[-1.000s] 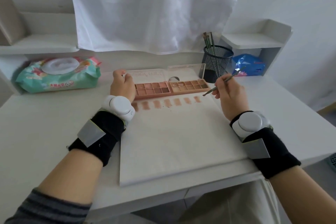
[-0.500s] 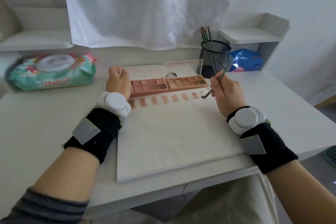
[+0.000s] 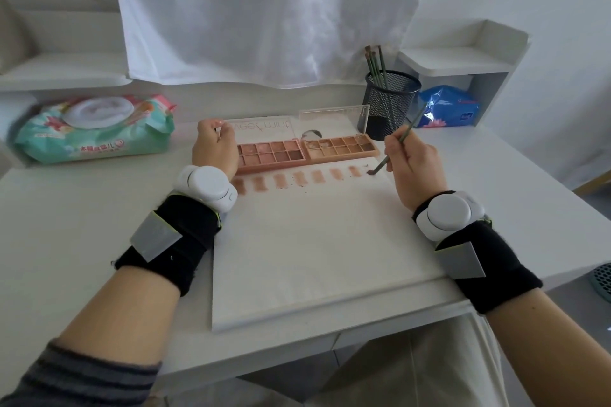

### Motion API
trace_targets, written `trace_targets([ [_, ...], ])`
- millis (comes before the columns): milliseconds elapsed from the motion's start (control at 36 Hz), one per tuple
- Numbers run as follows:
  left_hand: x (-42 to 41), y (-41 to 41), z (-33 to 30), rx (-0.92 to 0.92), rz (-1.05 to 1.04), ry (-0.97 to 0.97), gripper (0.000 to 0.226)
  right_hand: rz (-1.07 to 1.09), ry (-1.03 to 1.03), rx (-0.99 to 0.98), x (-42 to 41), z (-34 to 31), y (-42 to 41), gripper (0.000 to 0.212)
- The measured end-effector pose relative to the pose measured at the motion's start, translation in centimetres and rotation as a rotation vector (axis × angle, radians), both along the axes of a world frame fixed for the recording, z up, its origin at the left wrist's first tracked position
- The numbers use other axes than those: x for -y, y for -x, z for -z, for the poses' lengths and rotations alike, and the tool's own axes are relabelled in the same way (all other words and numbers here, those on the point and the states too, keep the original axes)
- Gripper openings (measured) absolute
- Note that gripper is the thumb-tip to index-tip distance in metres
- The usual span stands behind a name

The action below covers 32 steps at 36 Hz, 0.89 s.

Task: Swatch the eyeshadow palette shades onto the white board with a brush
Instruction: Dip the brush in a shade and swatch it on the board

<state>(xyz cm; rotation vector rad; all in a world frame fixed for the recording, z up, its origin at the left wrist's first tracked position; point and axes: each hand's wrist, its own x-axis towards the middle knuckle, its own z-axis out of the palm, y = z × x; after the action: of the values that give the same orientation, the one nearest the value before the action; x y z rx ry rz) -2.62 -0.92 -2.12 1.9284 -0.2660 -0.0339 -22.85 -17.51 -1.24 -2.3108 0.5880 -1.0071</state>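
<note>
A white board (image 3: 317, 241) lies flat on the desk in front of me. Along its far edge sit two open pink eyeshadow palettes, one on the left (image 3: 271, 155) and one on the right (image 3: 342, 148), with clear lids behind them. A row of several brownish swatches (image 3: 299, 179) runs just below the palettes. My right hand (image 3: 413, 165) grips a thin green brush (image 3: 398, 147), whose tip touches the board at the right end of the swatch row. My left hand (image 3: 215, 150) rests with curled fingers against the left end of the left palette.
A black mesh cup (image 3: 390, 102) with more brushes stands behind the right palette. A pack of wet wipes (image 3: 94, 129) lies at the back left, a blue packet (image 3: 448, 107) under the right shelf. White cloth hangs behind the desk. The desk's front edge is near my body.
The brush tip has come off the right palette and down to the board at the right end of the swatch row. My left hand has stayed at the left palette.
</note>
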Motion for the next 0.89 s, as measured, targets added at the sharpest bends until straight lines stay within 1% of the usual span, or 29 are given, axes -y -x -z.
trace_targets([
  [111,-0.03,0.05,0.01,-0.005,0.003,-0.001,0.034,0.03,-0.006,0.051,-0.07,0.02,-0.01,0.027],
  [222,-0.05,0.13,0.03,-0.006,0.003,-0.003,0.034,0.023,-0.004,0.065,0.03,0.12,-0.13,0.018],
  [333,-0.03,0.15,-0.01,-0.002,0.001,-0.005,0.034,0.0,-0.034,0.012,0.26,0.24,-0.29,0.017],
  [472,-0.07,0.18,-0.04,0.001,0.001,-0.005,0.034,0.017,-0.035,0.043,0.33,0.21,-0.22,0.016],
  [694,-0.04,0.09,-0.07,-0.002,-0.004,-0.01,0.034,0.009,-0.062,0.011,0.79,0.38,-0.6,0.013],
  [889,-0.05,0.14,-0.01,0.0,-0.004,-0.014,0.034,0.018,-0.029,0.045,0.36,0.24,-0.32,0.016],
])
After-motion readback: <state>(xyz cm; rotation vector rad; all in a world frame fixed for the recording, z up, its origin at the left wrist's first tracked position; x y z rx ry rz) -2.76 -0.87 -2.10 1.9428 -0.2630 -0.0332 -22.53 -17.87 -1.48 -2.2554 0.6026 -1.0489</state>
